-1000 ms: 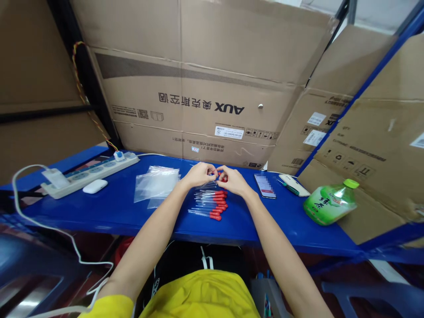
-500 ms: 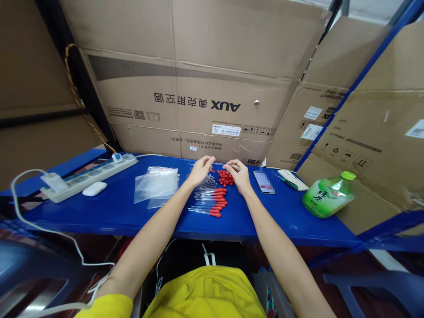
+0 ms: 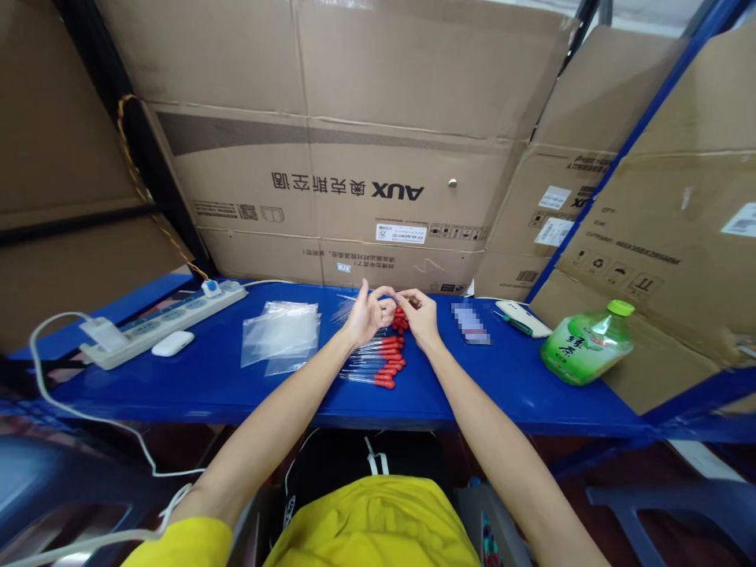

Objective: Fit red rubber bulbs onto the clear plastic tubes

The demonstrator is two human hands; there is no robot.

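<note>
Staring at a big brown cardboard panel (image 3: pixel 413 102) along the back, printed with AUX upside down. Below that, a blue table (image 3: pixel 513 370) with plenty of stuff on it. Over on the left, a white power strip (image 3: pixel 171 317) with a white charger (image 3: pixel 105 334) plugged in. Way off to the right, a green-tea bottle (image 3: pixel 582 346), capped in green. Left of center, a few clear plastic bags (image 3: pixel 282 331) in an overlapping pile.

Mid-table, the left hand (image 3: pixel 371 316) and right hand (image 3: pixel 420 316), fingertips together or nearly so, can't tell which. Left one with thumb up, fingers curled and palm partly in view. Right one with thumb and fingers bent into a pinch. Honestly can't tell about a grip in either, too tiny and blurry there.

Right of the right hand, a phone (image 3: pixel 471 324) flat on the table, screen pixelated. Just on the near side of the hands, a row of droppers (image 3: pixel 390 364) lying flat, red bulb ends to the right, clear stems to the left. Near the power strip, a small white case (image 3: pixel 173 343). Past the left hand, some thin clear tubes (image 3: pixel 342 311), pretty blurry. Smallest of all, red bulbs (image 3: pixel 400 321) heaped right beside the right hand, partly covered.
</note>
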